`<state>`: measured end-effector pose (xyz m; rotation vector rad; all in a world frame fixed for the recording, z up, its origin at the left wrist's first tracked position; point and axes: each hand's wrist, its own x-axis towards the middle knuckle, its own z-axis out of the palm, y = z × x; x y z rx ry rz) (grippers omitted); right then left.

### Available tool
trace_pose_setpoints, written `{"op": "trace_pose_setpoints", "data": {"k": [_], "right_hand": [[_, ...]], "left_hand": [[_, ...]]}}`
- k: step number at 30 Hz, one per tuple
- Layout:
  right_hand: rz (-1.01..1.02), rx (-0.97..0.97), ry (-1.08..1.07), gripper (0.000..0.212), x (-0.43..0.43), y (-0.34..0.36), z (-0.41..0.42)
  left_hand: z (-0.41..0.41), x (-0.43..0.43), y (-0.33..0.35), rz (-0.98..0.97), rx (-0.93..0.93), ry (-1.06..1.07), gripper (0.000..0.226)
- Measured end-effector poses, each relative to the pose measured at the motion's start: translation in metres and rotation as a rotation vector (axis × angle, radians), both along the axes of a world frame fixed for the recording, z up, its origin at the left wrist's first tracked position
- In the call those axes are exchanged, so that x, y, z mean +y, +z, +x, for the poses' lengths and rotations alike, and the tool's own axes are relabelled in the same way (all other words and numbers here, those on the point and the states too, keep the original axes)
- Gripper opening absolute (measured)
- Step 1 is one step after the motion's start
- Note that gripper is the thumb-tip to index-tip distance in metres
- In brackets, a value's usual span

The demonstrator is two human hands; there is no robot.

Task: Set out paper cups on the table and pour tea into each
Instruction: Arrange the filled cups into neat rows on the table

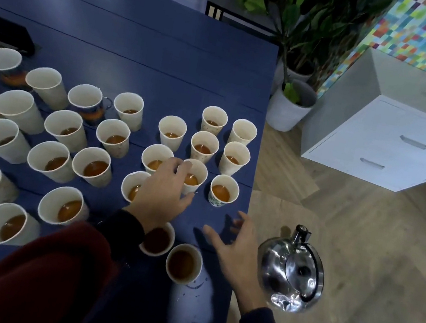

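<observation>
Several white paper cups holding amber tea stand across the blue table (147, 44). My left hand (163, 195) reaches over them and grips one paper cup (198, 178) in the right-hand cluster, with fingers curled on its far rim and the thumb against its near side. My right hand (236, 250) hovers over the table's right edge with fingers spread, holding nothing. A shiny steel kettle (292, 272) with a black handle shows just right of that hand, past the table edge over the wooden floor, and neither hand touches it. Two fuller cups (182, 262) stand close to me.
A black box (4, 30) lies at the table's far left. Potted plants (290, 103) stand off the table's right corner, and a white drawer cabinet (390, 147) sits further right. Water drops (195, 286) dot the table near the front cups.
</observation>
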<state>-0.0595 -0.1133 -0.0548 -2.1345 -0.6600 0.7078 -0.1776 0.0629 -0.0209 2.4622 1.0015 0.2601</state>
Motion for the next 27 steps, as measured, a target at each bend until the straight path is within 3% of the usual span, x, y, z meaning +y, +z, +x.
{"op": "trace_pose_setpoints", "data": {"k": [5,8,12,18,22,27], "right_hand": [[-0.029,0.04,0.132,0.076,-0.027,0.002,-0.045],[-0.076,0.004,0.217,0.087,-0.035,0.001,-0.071],[-0.194,-0.137,0.292,0.092,-0.024,-0.002,-0.096],[-0.276,-0.245,0.237,0.075,-0.01,-0.003,-0.111],[-0.266,-0.249,0.195,0.061,-0.016,-0.002,-0.104],[-0.207,-0.255,0.143,0.061,-0.015,0.014,-0.067]], "left_hand": [[-0.04,-0.035,-0.008,-0.096,-0.061,0.015,0.03],[-0.06,-0.054,-0.016,-0.143,-0.052,-0.037,0.046],[-0.075,-0.071,-0.017,-0.118,0.275,-0.152,0.079],[-0.074,-0.069,-0.014,0.086,0.441,-0.24,0.067],[-0.068,-0.066,-0.014,0.071,0.453,-0.255,0.054],[-0.053,-0.062,-0.008,0.061,0.432,-0.197,0.061]]}}
